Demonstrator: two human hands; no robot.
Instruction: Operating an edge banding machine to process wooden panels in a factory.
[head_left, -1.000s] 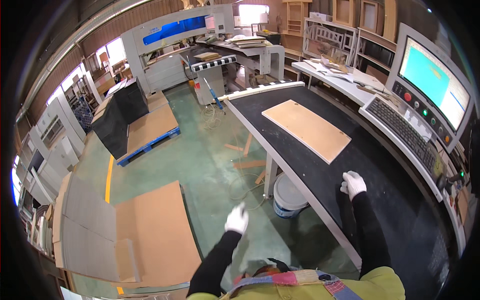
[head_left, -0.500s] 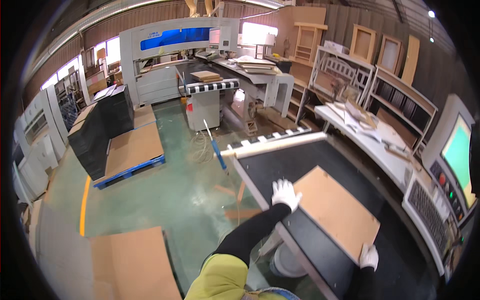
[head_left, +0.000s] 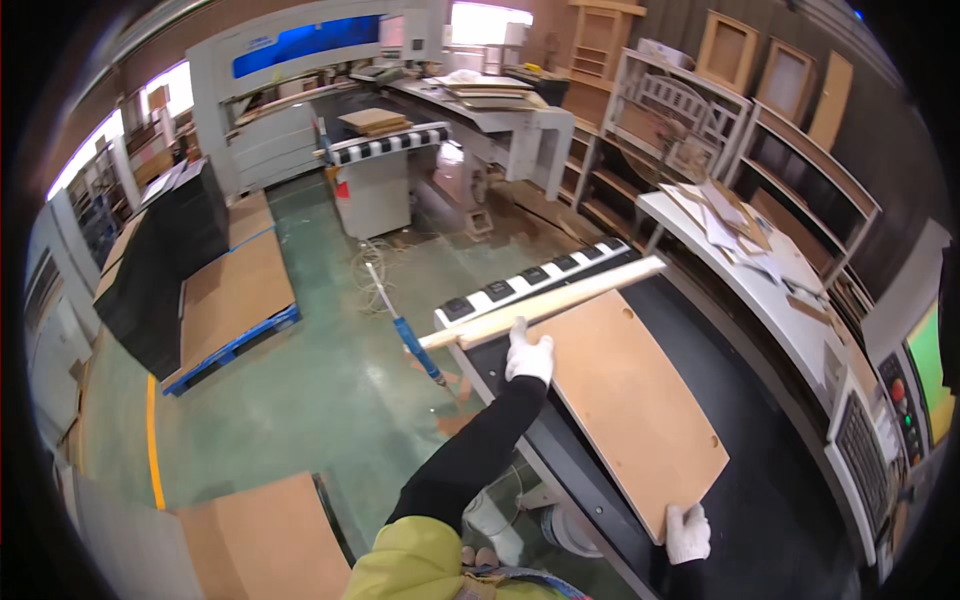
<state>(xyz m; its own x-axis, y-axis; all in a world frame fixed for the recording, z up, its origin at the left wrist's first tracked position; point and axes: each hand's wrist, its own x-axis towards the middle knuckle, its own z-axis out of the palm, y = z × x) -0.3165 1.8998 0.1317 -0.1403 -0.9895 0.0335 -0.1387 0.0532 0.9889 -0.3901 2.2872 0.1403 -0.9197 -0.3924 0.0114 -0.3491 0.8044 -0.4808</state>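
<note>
A flat tan wooden board with small round holes near its edge lies over the black tabletop. A dark gap shows under its left edge, so it seems slightly raised there. My left hand, in a white glove, grips the board at its far left corner, close to a pale wooden strip across the table's far end. My right hand, also gloved, is closed on the near right corner. Fingers beneath the board are hidden in both hands.
A blue air gun hangs left of the table's far corner. Rightward stand a white side table with papers and a control panel with keyboard. Black panels are stacked on a blue pallet at left.
The board has moved away from me and left, up to the wooden strip. Both hands have travelled with it, and my left hand has gone from lying spread to gripping the edge.
</note>
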